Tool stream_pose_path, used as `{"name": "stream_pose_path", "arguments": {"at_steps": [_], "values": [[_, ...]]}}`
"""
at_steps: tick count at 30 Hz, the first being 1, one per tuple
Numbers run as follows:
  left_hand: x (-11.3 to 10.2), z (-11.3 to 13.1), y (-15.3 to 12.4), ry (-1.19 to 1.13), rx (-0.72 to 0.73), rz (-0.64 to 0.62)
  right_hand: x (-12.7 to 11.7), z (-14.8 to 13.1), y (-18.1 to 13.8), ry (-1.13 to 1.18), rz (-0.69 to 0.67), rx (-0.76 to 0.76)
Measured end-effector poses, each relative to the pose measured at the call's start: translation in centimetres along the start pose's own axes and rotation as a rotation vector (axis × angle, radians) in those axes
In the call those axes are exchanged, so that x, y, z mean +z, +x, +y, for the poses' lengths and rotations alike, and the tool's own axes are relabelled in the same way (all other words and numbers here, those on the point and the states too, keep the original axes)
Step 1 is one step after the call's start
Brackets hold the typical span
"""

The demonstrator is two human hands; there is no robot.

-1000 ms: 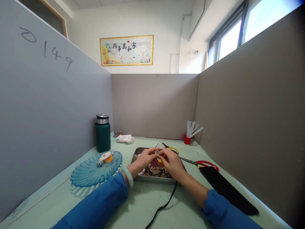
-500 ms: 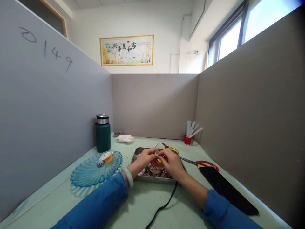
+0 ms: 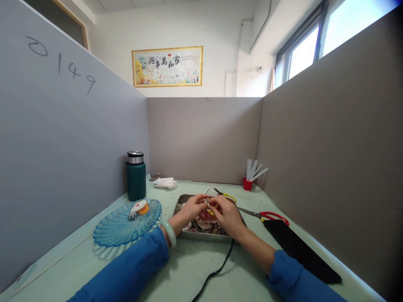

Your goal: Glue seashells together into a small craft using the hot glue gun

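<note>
Both my hands meet over a metal tray (image 3: 181,199) that holds several shells. My left hand (image 3: 192,208) and my right hand (image 3: 227,213) pinch a small pale shell (image 3: 208,201) between their fingertips, just above the tray. A yellow bit shows under my right fingers. A pale bangle (image 3: 170,233) sits on my left wrist, and both arms wear blue sleeves.
A blue glass plate (image 3: 119,228) with a small orange and white piece lies left of the tray. A green flask (image 3: 136,176) stands behind it. Red-handled scissors (image 3: 267,215), yellow-handled snips (image 3: 226,195), a red cup of white sticks (image 3: 248,181), a black mat (image 3: 299,249) and a black cable (image 3: 217,270) lie nearby.
My fingertips have shifted slightly on the small shell; the hands stay in the same place over the tray.
</note>
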State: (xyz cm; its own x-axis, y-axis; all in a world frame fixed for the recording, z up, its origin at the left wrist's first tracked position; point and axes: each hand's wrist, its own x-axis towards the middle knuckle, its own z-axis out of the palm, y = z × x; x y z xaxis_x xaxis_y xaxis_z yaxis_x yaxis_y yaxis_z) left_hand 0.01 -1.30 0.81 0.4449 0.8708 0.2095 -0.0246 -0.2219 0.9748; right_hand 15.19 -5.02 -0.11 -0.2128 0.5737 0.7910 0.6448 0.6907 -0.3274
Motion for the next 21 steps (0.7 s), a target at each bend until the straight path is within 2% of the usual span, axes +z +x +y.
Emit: {"name": "stream_pose_path", "arguments": {"at_steps": [5,21], "values": [[-0.02,0.01,-0.07,0.018,0.032,-0.03,-0.01,0.07,-0.01,0.003,-0.003,0.01],[-0.36,-0.21,0.08,0.128,0.081,-0.014,0.0,-0.06,-0.02,0.002,-0.027,-0.004]]}}
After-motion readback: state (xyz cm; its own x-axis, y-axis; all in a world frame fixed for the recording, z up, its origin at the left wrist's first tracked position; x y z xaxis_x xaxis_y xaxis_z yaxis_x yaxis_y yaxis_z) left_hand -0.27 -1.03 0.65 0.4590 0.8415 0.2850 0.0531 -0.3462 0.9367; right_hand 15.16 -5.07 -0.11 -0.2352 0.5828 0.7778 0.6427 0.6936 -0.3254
